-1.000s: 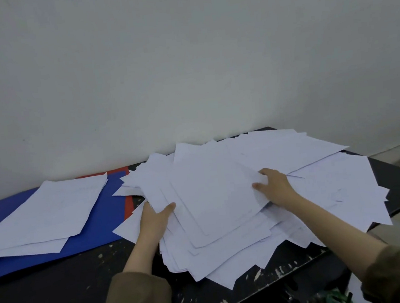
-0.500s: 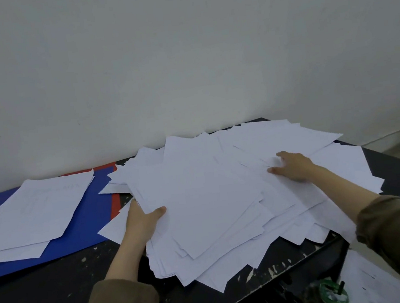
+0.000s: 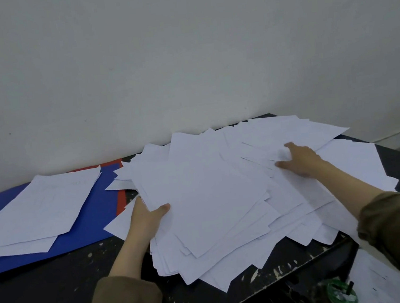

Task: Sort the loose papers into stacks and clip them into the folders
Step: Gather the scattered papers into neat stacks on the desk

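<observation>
- Since half a second earlier, the right hand (image 3: 300,160) had been moved further back and right across the heap of loose papers (image 3: 223,198), towards the sheets by the wall.
- Its fingers were laid spread and fairly straight on the top sheets.
- The left hand (image 3: 146,218) had been kept at the heap's left edge, thumb on top; the fingers beneath were hidden, so their grip could not be told.
- The heap was spread over the dark counter (image 3: 47,278).
- A smaller paper stack (image 3: 39,207) was seen lying on a blue folder (image 3: 94,216); a red folder (image 3: 120,201) was mostly covered.

Both hands (image 3: 149,218) on loose papers (image 3: 214,199)
</observation>
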